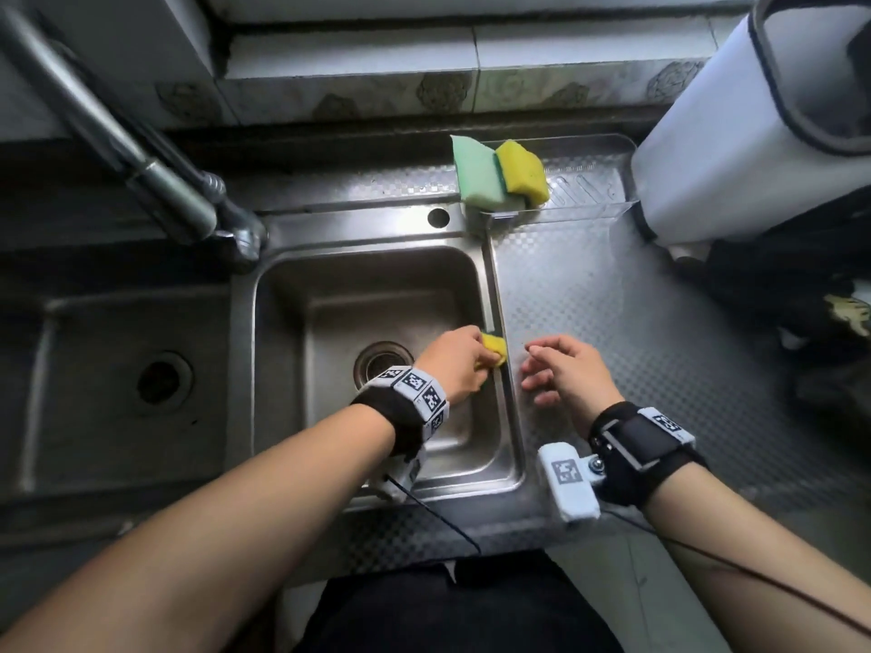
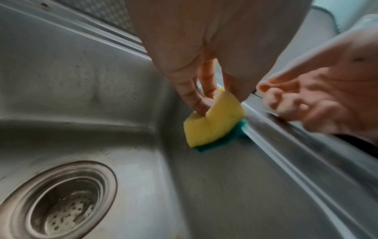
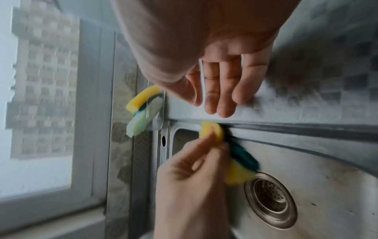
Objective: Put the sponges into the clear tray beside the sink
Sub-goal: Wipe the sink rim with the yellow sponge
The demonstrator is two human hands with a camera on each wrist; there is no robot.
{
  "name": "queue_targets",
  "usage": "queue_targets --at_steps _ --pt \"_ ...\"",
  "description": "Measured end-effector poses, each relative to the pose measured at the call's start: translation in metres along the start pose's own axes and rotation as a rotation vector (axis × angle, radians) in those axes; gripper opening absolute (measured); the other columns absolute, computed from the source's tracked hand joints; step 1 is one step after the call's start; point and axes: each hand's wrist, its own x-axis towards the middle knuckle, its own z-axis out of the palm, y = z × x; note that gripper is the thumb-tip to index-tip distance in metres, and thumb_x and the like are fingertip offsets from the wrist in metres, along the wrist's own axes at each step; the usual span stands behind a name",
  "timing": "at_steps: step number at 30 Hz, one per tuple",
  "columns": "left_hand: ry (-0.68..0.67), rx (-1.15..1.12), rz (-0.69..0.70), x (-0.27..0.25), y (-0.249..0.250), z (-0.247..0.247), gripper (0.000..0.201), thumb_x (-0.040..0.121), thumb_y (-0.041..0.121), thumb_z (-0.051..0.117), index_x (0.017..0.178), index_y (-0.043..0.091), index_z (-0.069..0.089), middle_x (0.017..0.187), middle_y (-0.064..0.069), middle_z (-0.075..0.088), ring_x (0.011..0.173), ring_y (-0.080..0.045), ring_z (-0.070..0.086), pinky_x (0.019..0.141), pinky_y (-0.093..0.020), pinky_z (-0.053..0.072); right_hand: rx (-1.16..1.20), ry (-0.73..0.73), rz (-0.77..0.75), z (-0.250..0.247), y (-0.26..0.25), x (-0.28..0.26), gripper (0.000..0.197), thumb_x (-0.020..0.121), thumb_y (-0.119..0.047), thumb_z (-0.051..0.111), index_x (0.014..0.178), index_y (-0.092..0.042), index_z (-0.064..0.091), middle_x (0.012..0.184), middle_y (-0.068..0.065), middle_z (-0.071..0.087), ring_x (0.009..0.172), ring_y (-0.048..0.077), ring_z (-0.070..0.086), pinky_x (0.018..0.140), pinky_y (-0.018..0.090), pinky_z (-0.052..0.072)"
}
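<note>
- The left hand [image 1: 455,365] is low in the middle of the head view, over the right edge of the sink [image 1: 330,294].
- Its fingers [image 2: 194,97] and thumb are curled and pinch a yellow sponge [image 1: 494,351] with a dark green scrub side.
- In the left wrist view the sponge sticks out below the fingertips, and its green side touches the inside wall of the sink just under the rim.
- The right hand [image 1: 568,369] is just to the right of the sponge, over the bumpy metal counter [image 1: 612,299]. Its fingers are loose and a little bent, with small gaps, and hold nothing.
- The clear tray [image 1: 584,186] sits at the upper middle of the head view, behind the sink's right corner.
- Two sponges are already at the tray's left end: a pale green sponge [image 1: 476,174] and a second yellow sponge [image 1: 521,169] that leans on it.
- The drain [image 1: 382,362] is just left of the left hand.
- A white bag with a dark rim [image 1: 754,134] fills the upper right.
- The wrist bands [image 1: 419,393] have black and white square code marks. I cannot read any words or brand names.
</note>
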Motion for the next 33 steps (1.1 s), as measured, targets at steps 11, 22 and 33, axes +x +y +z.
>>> queue_targets --at_steps 11,22,33 --pt "-0.349 0.296 0.440 -0.080 -0.004 0.047 0.032 0.086 0.019 0.059 0.113 0.034 0.069 0.110 -0.003 0.059 0.103 -0.028 0.058 0.075 -0.031 0.045 0.042 0.111 0.011 0.014 0.029 -0.042 0.010 0.090 -0.013 0.051 0.085 -0.020 0.057 0.072 0.004 0.061 0.044 0.009 0.056 0.049 0.023 0.042" --pt "-0.443 0.373 0.134 -0.168 -0.107 -0.038 0.038 0.082 0.007 0.058 0.111 0.028 0.070 0.121 0.000 0.061 0.111 -0.024 0.061 0.086 -0.025 0.043 -0.048 0.109 -0.050 0.060 0.042 -0.050 0.011 0.087 -0.014 0.056 0.077 -0.020 0.056 0.067 0.004 0.058 0.035 0.002 0.049 0.039 0.015 0.036" --pt "-0.164 0.396 -0.152 -0.226 -0.178 -0.072 0.030 0.080 0.021 0.058 0.106 0.035 0.065 0.116 0.001 0.053 0.113 -0.023 0.053 0.082 -0.035 0.048 -0.202 -0.183 -0.043 0.134 0.030 -0.044 0.005 0.087 -0.019 0.058 0.083 -0.016 0.061 0.072 0.008 0.063 0.055 0.019 0.061 0.044 0.022 0.045"
